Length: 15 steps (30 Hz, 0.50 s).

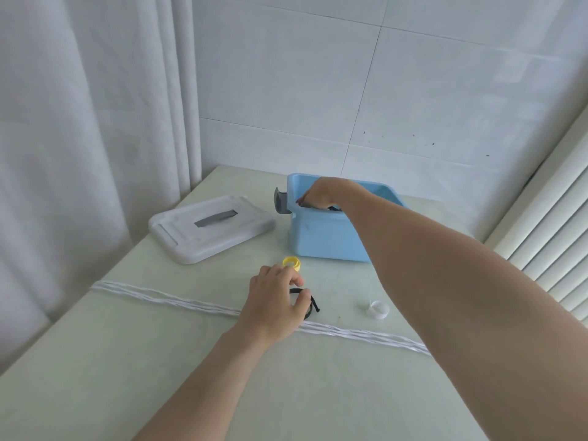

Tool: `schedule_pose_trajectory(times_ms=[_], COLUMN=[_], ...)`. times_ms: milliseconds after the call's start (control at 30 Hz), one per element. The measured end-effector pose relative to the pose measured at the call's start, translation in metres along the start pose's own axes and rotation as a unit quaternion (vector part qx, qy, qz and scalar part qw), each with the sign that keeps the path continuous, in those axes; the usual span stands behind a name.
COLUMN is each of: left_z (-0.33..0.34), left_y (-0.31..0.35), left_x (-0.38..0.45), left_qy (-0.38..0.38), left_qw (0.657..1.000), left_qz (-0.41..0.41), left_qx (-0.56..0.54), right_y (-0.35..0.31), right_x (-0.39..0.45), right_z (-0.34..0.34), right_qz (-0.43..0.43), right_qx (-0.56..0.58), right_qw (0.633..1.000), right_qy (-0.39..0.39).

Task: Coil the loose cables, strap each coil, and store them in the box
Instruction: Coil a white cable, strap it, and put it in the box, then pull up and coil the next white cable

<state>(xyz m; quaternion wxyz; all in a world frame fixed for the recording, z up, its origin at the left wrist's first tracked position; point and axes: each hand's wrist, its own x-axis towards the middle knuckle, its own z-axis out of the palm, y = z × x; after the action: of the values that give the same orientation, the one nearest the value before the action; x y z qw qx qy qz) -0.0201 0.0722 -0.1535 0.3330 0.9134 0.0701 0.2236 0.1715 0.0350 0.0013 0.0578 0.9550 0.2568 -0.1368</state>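
yellow cap [292,263] | white curtain [95,122] | tiled wall [381,90] | blinds [547,249]

Beyond the left hand [273,300], the blue box [321,237] and white lid [210,230] looked smooth matt plastic; the table [159,361] was glossy.

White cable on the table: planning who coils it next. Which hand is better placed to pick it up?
Left, probably. The left hand hovers right above the white cable, though it pinches a black strap. The right hand is reaching inside the blue box, farther away.
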Motion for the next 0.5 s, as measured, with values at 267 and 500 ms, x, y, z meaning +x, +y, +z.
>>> schedule_pose_trajectory(times_ms=[267, 500], left_z=[-0.013, -0.014], left_y=[0.007, 0.014], left_x=[-0.002, -0.002], left_qy=[0.006, 0.082], left_qw=[1.0, 0.993], left_qz=[0.02, 0.05], left_qx=[-0.003, -0.068], right_y=[0.019, 0.035], right_x=[-0.024, -0.108], right_z=[0.015, 0.057], right_qz=[-0.029, -0.17], right_qx=[0.216, 0.263], right_qw=[0.965, 0.844], right_qy=[0.143, 0.436])
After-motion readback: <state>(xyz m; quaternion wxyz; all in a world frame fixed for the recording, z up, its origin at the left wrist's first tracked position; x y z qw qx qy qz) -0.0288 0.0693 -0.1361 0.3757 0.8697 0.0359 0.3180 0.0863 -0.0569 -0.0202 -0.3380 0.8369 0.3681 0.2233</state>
